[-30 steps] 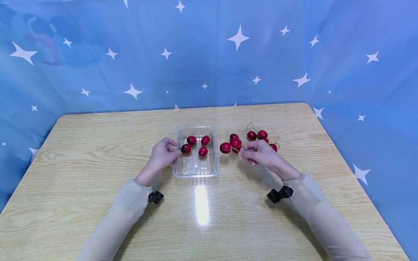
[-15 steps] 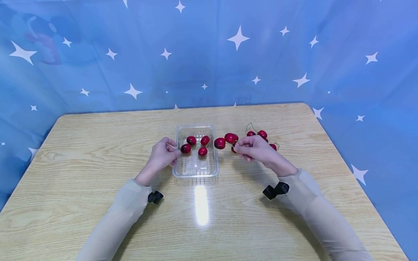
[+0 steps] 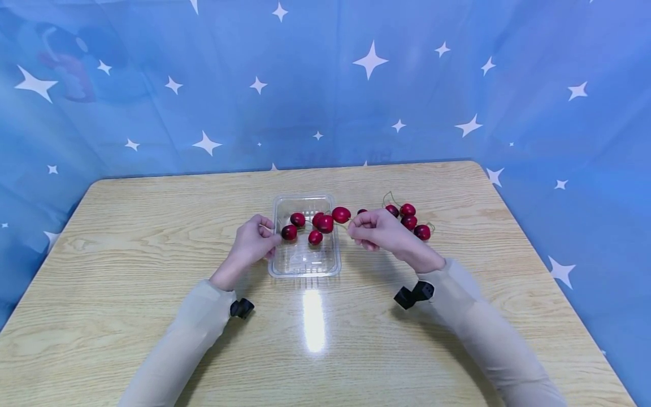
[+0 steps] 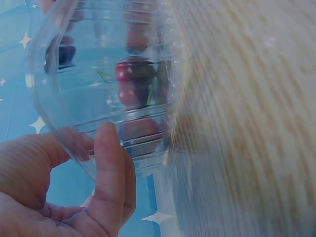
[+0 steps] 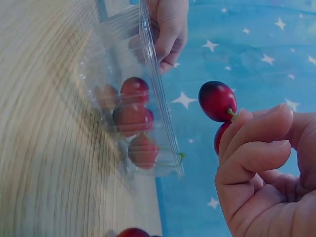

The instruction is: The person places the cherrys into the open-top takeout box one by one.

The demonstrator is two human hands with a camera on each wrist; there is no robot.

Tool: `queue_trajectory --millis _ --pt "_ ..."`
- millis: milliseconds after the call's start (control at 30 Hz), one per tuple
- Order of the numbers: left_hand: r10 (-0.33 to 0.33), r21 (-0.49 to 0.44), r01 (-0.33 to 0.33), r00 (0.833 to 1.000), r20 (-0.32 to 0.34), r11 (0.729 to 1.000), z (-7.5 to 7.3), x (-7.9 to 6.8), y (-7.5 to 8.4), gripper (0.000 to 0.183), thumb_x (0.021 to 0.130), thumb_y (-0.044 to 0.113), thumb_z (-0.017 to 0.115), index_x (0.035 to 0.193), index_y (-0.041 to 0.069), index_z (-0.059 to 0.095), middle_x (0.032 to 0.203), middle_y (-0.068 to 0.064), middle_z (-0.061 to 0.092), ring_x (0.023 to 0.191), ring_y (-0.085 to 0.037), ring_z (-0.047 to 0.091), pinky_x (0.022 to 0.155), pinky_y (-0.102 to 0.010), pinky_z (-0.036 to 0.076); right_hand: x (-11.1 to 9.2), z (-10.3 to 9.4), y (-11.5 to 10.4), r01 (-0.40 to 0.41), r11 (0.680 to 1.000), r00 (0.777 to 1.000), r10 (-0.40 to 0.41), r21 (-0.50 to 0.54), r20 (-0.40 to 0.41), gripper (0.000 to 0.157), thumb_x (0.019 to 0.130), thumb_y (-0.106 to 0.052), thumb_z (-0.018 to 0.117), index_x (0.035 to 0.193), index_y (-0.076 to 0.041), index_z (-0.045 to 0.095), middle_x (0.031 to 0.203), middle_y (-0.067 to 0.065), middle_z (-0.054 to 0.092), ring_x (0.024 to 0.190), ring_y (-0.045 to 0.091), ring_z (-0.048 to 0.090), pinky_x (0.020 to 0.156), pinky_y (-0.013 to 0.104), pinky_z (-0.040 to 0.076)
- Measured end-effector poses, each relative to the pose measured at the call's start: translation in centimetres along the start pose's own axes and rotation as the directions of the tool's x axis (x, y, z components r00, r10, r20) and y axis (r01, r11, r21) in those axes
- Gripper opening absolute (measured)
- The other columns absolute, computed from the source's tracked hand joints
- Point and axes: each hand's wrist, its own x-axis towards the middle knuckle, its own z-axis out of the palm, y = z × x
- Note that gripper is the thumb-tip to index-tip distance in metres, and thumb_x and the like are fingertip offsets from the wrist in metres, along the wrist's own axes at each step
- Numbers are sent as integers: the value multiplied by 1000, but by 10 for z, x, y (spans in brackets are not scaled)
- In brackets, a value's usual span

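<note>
A pair of red cherries (image 3: pixel 341 215) hangs by thin green stems from my right hand (image 3: pixel 377 233), which pinches the stems between thumb and fingers. In the head view, one of the pair overlaps the right part of a clear plastic box (image 3: pixel 304 265); the other is at its right rim. My left hand (image 3: pixel 252 244) holds the box by its left side, thumb and fingers (image 4: pixel 108 158) on either side of the rim. Several cherries (image 3: pixel 289 232) lie inside, seen through the wall in both wrist views.
Right of the box, several more cherries (image 3: pixel 409 222) with stems lie on the wooden table (image 3: pixel 152 237). Another cherry (image 3: pixel 362 211) is partly hidden behind my right hand. A blue cloth with white stars (image 3: pixel 325 85) hangs behind the table.
My right hand has moved left with the pair of cherries, from the loose cherries to the right edge of the box. My left hand and the box have stayed in place.
</note>
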Motion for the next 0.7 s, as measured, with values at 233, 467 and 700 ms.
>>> queue_trajectory --millis 233,467,700 --pt "0 -3 0 1000 2 1000 0 0 -1 26 83 1 59 105 -4 47 74 -9 57 48 -13 57 51 -30 55 8 10 -3 7 1000 1000 -7 -2 29 17 91 -7 57 90 9 58 62 2 53 46 6 42 43 17 34" --pt "10 7 -10 1000 0 1000 0 1 -1 26 82 1 59 105 -4 47 73 -9 58 47 -12 57 49 -28 54 14 22 -6 2 1000 999 -1 -18 50 18 90 -6 57 90 13 58 61 4 55 45 7 42 41 17 32" --pt "17 6 -17 1000 2 1000 0 1 -1 26 82 0 58 105 -4 47 73 -9 58 46 -12 57 49 -29 55 20 32 -6 25 999 996 -22 -39 82 16 89 -5 57 87 11 59 58 3 52 43 7 40 40 18 29"
